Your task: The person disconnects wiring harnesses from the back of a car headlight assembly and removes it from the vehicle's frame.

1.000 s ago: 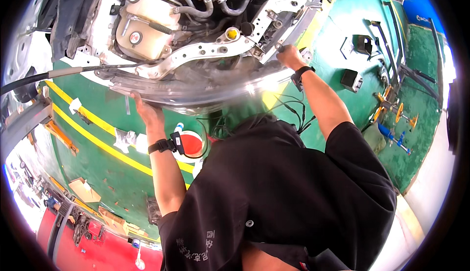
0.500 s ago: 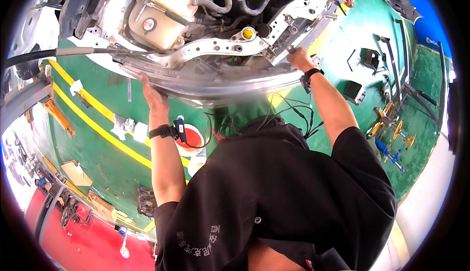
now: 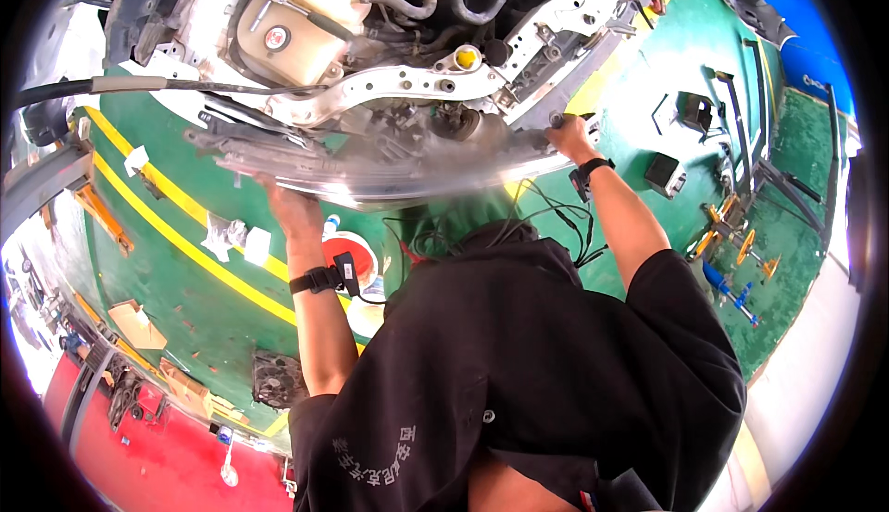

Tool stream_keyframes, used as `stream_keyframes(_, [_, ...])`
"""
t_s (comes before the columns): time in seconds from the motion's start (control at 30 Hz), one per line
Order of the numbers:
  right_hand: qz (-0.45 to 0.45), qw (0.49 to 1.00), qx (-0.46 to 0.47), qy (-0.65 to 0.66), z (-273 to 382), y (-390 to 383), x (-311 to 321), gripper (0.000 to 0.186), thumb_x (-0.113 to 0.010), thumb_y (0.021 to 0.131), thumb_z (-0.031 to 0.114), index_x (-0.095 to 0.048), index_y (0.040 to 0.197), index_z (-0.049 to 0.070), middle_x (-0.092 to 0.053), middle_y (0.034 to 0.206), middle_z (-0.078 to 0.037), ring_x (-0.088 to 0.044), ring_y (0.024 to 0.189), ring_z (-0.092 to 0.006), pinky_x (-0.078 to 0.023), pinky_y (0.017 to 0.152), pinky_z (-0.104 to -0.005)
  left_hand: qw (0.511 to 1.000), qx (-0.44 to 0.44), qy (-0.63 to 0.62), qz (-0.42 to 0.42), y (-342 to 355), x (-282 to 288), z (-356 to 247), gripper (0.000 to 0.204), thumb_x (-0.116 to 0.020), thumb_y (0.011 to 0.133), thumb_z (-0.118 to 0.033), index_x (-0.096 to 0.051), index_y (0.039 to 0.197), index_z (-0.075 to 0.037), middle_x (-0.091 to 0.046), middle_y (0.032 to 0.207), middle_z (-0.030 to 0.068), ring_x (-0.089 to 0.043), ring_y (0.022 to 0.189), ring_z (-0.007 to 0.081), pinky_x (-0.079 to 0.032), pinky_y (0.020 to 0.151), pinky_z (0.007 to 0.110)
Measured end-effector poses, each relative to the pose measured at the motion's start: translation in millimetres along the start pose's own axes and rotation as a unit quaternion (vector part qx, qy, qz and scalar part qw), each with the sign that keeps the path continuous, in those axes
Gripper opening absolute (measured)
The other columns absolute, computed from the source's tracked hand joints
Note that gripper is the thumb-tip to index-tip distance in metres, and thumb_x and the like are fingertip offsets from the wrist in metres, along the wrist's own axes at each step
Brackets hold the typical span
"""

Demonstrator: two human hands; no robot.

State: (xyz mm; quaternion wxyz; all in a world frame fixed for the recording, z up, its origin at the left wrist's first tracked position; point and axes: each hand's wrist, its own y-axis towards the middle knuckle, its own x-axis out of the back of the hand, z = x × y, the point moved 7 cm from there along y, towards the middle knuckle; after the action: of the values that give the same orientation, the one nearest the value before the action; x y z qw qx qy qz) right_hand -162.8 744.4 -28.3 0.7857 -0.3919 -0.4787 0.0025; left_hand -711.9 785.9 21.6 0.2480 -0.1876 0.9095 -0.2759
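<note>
A headlight (image 3: 398, 174) with a shiny clear front and dusty grey back spans the space between my hands, at the front edge of a car's engine bay. My left hand (image 3: 294, 211) grips its left end from below, the fingers partly hidden and blurred. At the other end, my right hand (image 3: 572, 137) is closed around the headlight's corner by a dark tab. Just beyond the headlight is the white metal body frame (image 3: 389, 81). A cream plastic reservoir (image 3: 296, 44) sits behind that frame.
A black cable (image 3: 139, 84) crosses from the left toward the frame. Thin black wires (image 3: 565, 220) hang near my body. Below my left hand stands a red-topped bucket (image 3: 350, 257). Metal stands (image 3: 741, 234) and a dark box (image 3: 665, 174) are on the green floor at right.
The headlight has shifted away from the car's frame toward me, opening a gap behind it. Both hands have moved slightly nearer with it, the left more than the right.
</note>
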Motion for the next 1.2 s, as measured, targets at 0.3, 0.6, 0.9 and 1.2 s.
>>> stream_keyframes(0.3, [-0.018, 0.999, 0.043, 0.021, -37, -18, -33, 0.034, -0.075, 0.081, 0.032, -0.072, 0.1, 0.005, -0.07, 0.092, -0.021, -0.067, 0.087, -0.0347, -0.054, 0.082, -0.0416, 0.999, -0.005, -0.035, 0.038, -28, 8, 8, 0.109, -0.054, 0.068, -0.086, -0.035, 0.149, -0.016, -0.048, 0.142, 0.0114, -0.045, 0.132, 0.0301, -0.039, 0.111, 0.05])
stream_keyframes(0.6, [-0.027, 1.0, 0.011, -0.009, -42, -20, -20, 0.032, -0.072, 0.082, 0.03, -0.071, 0.094, 0.001, -0.07, 0.092, -0.022, -0.067, 0.09, -0.0382, -0.053, 0.082, -0.0423, 0.999, 0.001, -0.036, 0.003, -26, 26, 40, 0.11, -0.051, 0.07, -0.086, -0.031, 0.151, -0.014, -0.046, 0.146, 0.0146, -0.043, 0.135, 0.0305, -0.037, 0.113, 0.05])
stream_keyframes(0.9, [-0.034, 0.997, 0.064, 0.023, -20, -11, -13, 0.028, -0.069, 0.085, 0.029, -0.072, 0.095, 0.003, -0.069, 0.103, -0.021, -0.064, 0.101, -0.0391, -0.051, 0.089, -0.0452, 0.988, 0.036, -0.153, -0.007, -67, 76, 77, 0.124, -0.054, 0.062, -0.085, -0.023, 0.154, -0.009, -0.03, 0.156, 0.0193, -0.028, 0.145, 0.0351, -0.022, 0.12, 0.058])
stream_keyframes(1.2, [-0.068, 0.97, 0.233, 0.023, 1, -4, -38, 0.015, -0.073, 0.076, 0.016, -0.068, 0.083, 0.003, -0.067, 0.094, -0.017, -0.062, 0.096, -0.0387, -0.05, 0.091, -0.0451, 0.99, 0.015, -0.137, -0.04, -96, 118, 79, 0.074, -0.039, 0.099, -0.055, -0.037, 0.147, 0.002, -0.041, 0.149, 0.0236, -0.04, 0.138, 0.0393, -0.029, 0.116, 0.061])
